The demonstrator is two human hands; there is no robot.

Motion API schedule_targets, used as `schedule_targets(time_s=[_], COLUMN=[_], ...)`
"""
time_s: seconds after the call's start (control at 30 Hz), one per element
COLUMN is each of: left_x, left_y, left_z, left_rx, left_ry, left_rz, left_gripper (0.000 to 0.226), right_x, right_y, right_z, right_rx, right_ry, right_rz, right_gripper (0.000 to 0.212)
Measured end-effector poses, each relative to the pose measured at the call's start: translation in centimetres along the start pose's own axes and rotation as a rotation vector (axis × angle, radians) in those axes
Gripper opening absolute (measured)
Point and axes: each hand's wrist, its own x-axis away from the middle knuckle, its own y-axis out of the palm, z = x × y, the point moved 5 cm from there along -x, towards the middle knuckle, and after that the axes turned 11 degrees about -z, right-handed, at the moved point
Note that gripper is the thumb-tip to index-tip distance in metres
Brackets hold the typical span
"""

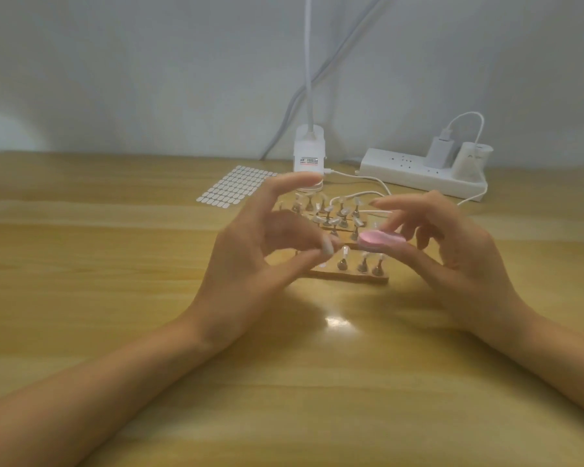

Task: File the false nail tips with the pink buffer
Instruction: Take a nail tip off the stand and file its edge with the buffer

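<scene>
Clearly, above the stand (351, 278), the left hand (260, 261) pinched a nail tip (327, 248) and the right hand (459, 257) gripped the buffer (381, 239); hard strokes might flick the tip loose.

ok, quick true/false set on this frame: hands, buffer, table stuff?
1. The right hand holds the pink buffer. True.
2. The left hand lies flat on the table. False: it is raised, and its fingers pinch what looks like a nail tip.
3. The sticker sheet lies to the right of the power strip. False: it lies to its left.
4. A charger is plugged into the power strip. True.
</scene>
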Motion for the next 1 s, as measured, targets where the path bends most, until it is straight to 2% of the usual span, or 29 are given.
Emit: schedule_targets(time_s=[0.13, 0.27, 0.43, 0.57, 1.0], left_x=[-1.0, -1.2, -1.2, -1.3, -1.3], left_y=[-1.9, -1.2, -0.2, 0.1, 0.1], left_z=[-0.8, -1.5, -2.4, -2.9, -3.4], left_rx=[0.013, -0.04, -0.187, -0.174, -0.185], left_ry=[-0.015, -0.057, -0.163, -0.238, -0.321], left_rz=[0.11, 0.059, -0.054, -0.112, -0.129], left_gripper=[0.059, 0.056, 0.052, 0.055, 0.052], right_x=[-0.2, -0.4, -0.6, -0.6, -0.6], right_y=[-0.4, -0.2, 0.0, 0.0, 0.2], right_z=[1.9, 2.8, 3.0, 2.9, 3.1], right_rx=[-0.234, -0.357, -0.382, -0.379, -0.43], right_ry=[0.17, 0.227, 0.258, 0.271, 0.313], right_rz=[0.052, 0.043, 0.021, 0.007, -0.011], right_gripper=[0.032, 0.032, 0.031, 0.032, 0.03])
